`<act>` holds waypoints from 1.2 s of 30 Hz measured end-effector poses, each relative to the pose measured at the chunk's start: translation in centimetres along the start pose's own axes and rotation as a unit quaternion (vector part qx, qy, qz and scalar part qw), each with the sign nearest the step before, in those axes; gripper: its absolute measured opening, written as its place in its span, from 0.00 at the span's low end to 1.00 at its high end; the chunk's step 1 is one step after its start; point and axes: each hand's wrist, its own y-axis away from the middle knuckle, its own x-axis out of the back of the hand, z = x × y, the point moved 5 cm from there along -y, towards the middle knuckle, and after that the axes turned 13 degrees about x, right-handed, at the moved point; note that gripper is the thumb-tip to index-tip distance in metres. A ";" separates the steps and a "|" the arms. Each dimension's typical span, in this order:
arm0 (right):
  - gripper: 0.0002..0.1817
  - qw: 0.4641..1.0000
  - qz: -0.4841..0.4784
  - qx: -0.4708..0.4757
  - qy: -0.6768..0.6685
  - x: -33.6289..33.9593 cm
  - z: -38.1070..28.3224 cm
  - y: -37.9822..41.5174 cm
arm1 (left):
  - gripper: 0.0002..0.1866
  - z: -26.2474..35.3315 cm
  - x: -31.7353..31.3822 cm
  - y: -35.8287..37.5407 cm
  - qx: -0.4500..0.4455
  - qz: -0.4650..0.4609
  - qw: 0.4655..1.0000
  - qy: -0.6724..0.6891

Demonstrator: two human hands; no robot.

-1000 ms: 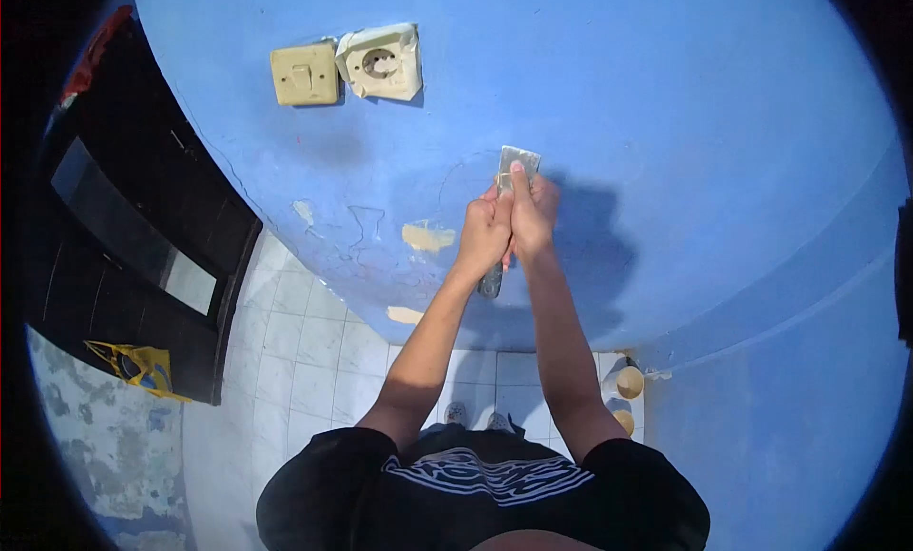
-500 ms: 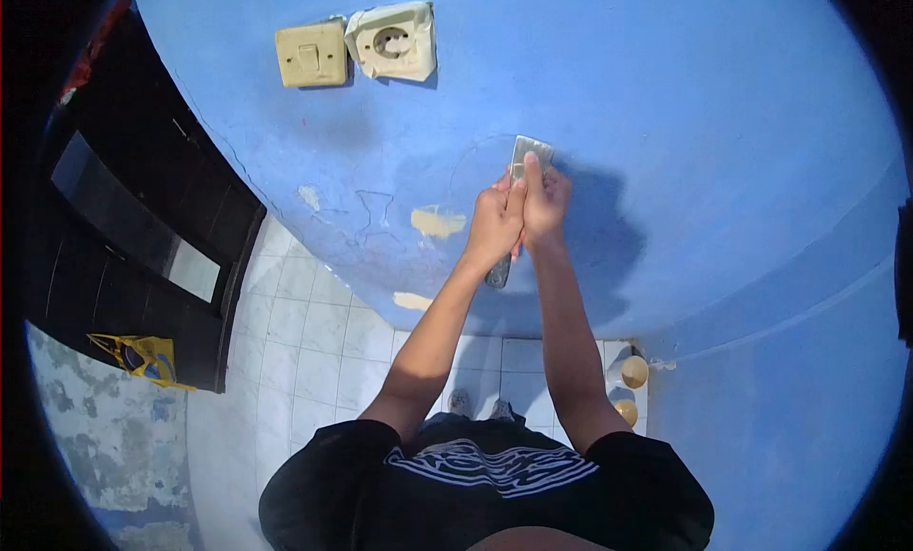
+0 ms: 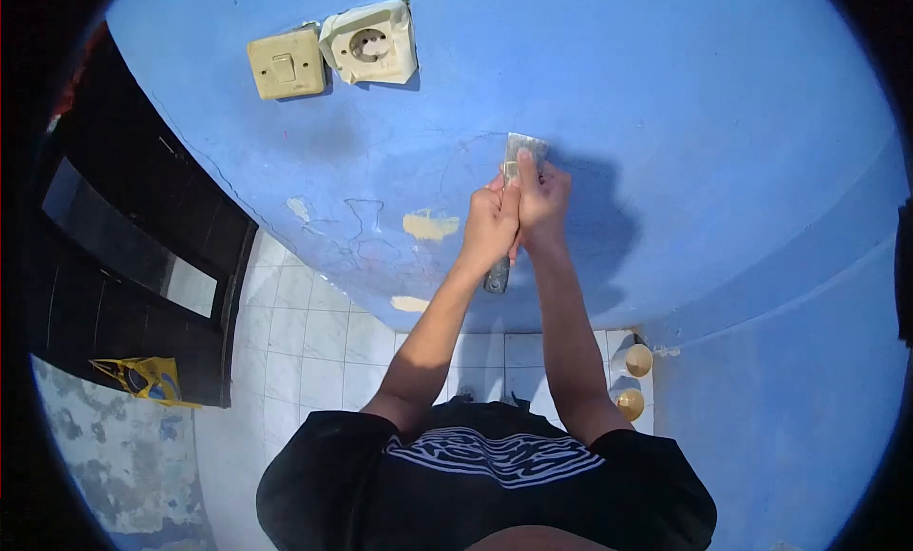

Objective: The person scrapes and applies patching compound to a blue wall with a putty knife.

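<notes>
Both my hands are closed around one putty knife [image 3: 526, 145], its flat metal blade up against the blue wall [image 3: 685, 104]. My left hand [image 3: 490, 223] wraps the handle from the left. On the other side, my right hand [image 3: 544, 204] grips it higher, with the thumb laid along the blade. The dark end of the handle sticks out below my hands. Left of them, the wall has a cream bare patch [image 3: 431, 225], a second cream patch [image 3: 411, 304] lower down, and thin scratched lines.
A light switch [image 3: 286, 64] and a power socket [image 3: 370, 45] sit on the wall at the upper left. A dark door [image 3: 143, 209] stands at the left with a yellow bag [image 3: 145, 378] by it. Two round yellowish containers, one a cup [image 3: 638, 360], rest on the tiled floor [image 3: 323, 332].
The camera view has shifted slightly, so the switch and socket appear further left. My hands and the putty knife stay at nearly the same place on the wall, with the grip unchanged.
</notes>
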 end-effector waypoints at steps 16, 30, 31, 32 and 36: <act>0.19 0.998 0.003 -0.036 -0.055 -0.3 1.5 -0.3 | 0.18 -1.5 0.4 -1.7 -0.035 0.048 0.998 -0.007; 0.19 0.995 0.012 -0.046 -0.083 -0.6 2.0 -0.3 | 0.19 0.6 0.5 -0.7 0.014 0.072 0.997 -0.018; 0.19 0.991 0.011 -0.055 -0.120 -0.8 1.9 -0.5 | 0.19 0.3 0.8 -1.1 -0.001 0.060 0.997 -0.038; 0.19 0.991 0.011 -0.055 -0.121 -0.6 2.3 -0.1 | 0.19 -0.1 0.8 -1.0 -0.012 0.047 0.997 -0.058; 0.19 0.997 0.000 -0.045 -0.069 -0.5 2.9 0.3 | 0.21 -1.3 0.9 -0.6 0.045 0.050 0.995 -0.067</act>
